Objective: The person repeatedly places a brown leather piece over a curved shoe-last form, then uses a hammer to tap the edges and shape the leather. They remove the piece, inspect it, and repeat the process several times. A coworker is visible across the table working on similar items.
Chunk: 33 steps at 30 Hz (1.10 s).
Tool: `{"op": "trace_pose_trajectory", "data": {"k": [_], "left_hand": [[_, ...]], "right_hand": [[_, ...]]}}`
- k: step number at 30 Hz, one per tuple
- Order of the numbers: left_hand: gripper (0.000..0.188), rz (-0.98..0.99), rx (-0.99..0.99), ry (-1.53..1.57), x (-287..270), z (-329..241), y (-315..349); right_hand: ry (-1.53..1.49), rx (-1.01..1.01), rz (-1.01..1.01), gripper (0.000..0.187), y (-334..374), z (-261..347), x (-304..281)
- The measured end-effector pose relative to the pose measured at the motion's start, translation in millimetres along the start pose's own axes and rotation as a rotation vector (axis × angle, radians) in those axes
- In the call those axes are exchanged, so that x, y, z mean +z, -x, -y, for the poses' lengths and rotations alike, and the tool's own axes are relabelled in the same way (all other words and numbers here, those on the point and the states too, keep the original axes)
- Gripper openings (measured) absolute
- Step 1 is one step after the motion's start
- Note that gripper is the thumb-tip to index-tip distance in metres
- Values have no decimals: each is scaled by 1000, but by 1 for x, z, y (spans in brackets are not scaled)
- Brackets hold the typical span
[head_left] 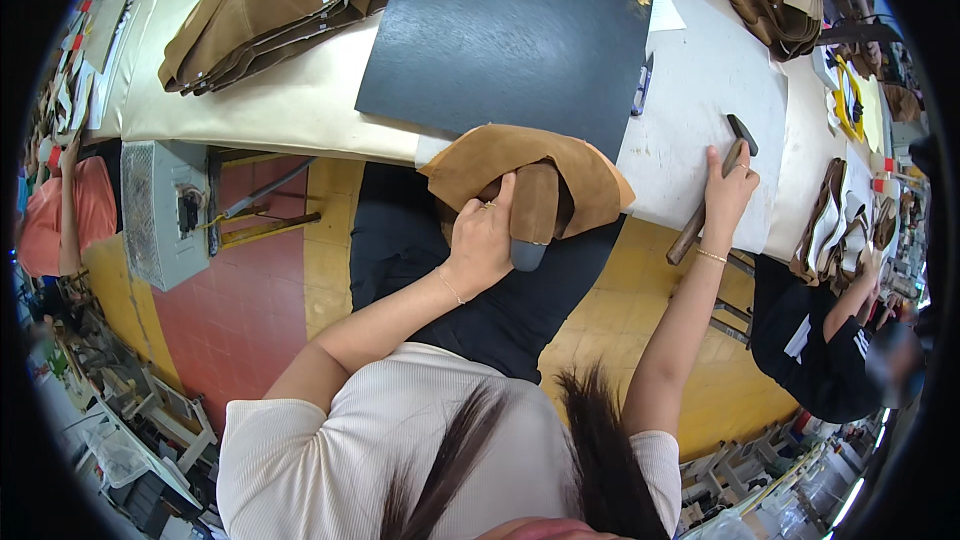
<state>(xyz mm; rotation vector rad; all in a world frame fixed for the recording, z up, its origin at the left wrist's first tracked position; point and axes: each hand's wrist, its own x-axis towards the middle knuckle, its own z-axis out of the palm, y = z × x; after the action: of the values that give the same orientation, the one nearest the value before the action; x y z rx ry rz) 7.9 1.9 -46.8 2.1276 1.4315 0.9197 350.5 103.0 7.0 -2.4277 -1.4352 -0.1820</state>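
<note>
**Your dark hair and cream shirt nearest, brown suede-like piece under your left hand, hammer in your right**

Strands of long dark hair (605,460) hang over your cream ribbed short-sleeved shirt (380,440). Beyond them, your left hand (482,240) is closed on a curved brown suede-like piece (600,190), its index finger straight against the left edge of a brown central strip (540,200) with a dark grey rounded tip (528,255). Your thumb there is hidden. The piece lies over the near edge of a flat black board (510,40), its lower part hanging above your dark trousers (390,240).

Your right hand (730,190) is clamped round the brown handle of a black-headed hammer (690,237), close to the head, well to the right of the piece. The hammer is tilted, head up and away from you, handle end toward you.

The board rests on a long cream-covered table (260,120). Left of it lies a stack of brown cut pieces (270,10); just beside its right edge lies a slim blue tool (642,85), too small to identify.
</note>
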Motion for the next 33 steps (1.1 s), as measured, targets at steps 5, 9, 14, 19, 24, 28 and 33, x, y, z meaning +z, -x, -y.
{"op": "trace_pose_trajectory", "data": {"k": [5, 9, 14, 19, 24, 28, 33], "left_hand": [[91, 35, -29, -8, -4, -4, 0], [91, 5, -12, -13, -4, -1, 0], [93, 3, -2, -43, -6, -1, 1], [92, 46, -55, 7, -5, -2, 1], [94, 20, -29, 5, -5, -5, -2], [94, 16, -35, -9, -5, -3, 0], [94, 57, -55, -1, -4, -2, 1]], "right_hand": [[-157, 179, 131, 55, -9, -12, 3], [-863, 242, 171, 50, 64, 32, -38], [-712, 5, 671, 48, 179, 86, -111], [-637, -85, 742, 49, 203, 119, -132], [-526, -228, 609, 51, 211, 127, -123], [-515, -148, 607, 52, 209, 130, -131], [-496, 33, 766, 53, 207, 149, -140]]}}
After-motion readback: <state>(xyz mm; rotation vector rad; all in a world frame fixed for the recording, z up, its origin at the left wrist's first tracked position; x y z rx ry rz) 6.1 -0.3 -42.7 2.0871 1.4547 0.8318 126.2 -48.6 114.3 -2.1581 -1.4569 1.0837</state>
